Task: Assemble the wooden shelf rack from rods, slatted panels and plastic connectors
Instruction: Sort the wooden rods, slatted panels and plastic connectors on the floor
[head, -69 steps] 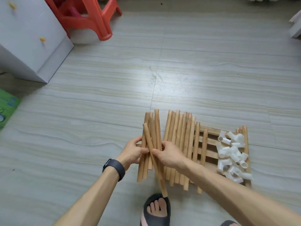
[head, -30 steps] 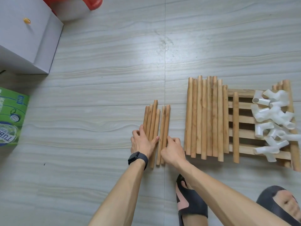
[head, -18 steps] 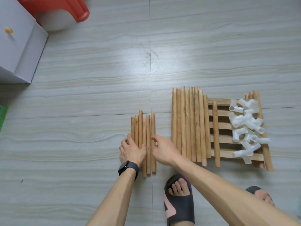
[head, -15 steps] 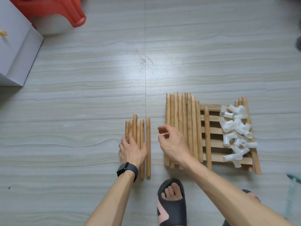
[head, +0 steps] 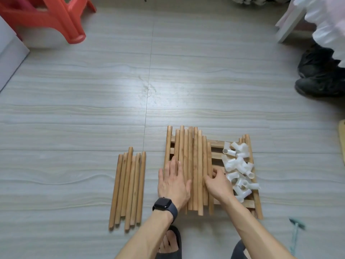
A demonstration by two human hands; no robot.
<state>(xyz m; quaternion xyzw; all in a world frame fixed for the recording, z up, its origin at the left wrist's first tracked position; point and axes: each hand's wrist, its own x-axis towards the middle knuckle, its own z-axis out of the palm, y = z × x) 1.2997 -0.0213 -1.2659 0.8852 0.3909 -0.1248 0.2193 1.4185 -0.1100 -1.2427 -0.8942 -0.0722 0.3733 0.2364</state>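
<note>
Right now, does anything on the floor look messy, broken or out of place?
Nothing looks broken or spilled. The white plastic connectors lie in a loose jumble on the slatted panel, and the long rods lie across it too. The short rods beside them have uneven ends.

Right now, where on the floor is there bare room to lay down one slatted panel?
The wide floor ahead, toward the red stool, is bare. Left of the short rods is bare too. Crowded: the slatted panel under the long rods and connectors.
</note>
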